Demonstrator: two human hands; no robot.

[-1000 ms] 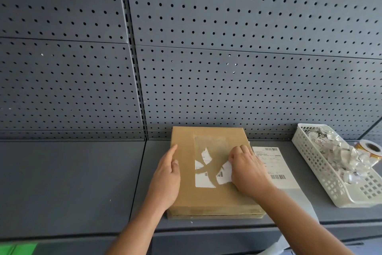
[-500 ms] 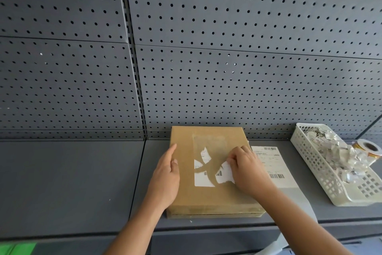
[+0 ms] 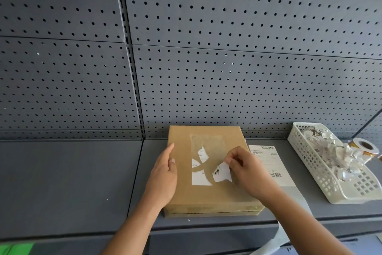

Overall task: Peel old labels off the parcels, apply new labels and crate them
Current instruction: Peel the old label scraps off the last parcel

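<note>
On the shelf (image 3: 62,182), my left hand (image 3: 163,180) lies flat on the parcel (image 3: 206,196) to steady it, while my right hand (image 3: 248,172) pinches a torn label scrap (image 3: 222,173) to peel it off.

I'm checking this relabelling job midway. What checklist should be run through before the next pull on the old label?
1. Parcel steadied: left hand rests flat on its left edge. Ok.
2. Grip: right hand pinches the upper corner of the old label, at its right scrap. Ok.
3. Old label fully off: white scraps cling to the parcel top. Not ok.
4. New label ready: lies flat on the shelf, right of the parcel. Ok.
5. Basket for scraps: stands at the right and holds scraps. Ok.
6. Crate at hand: none in view. Cannot tell.
</note>
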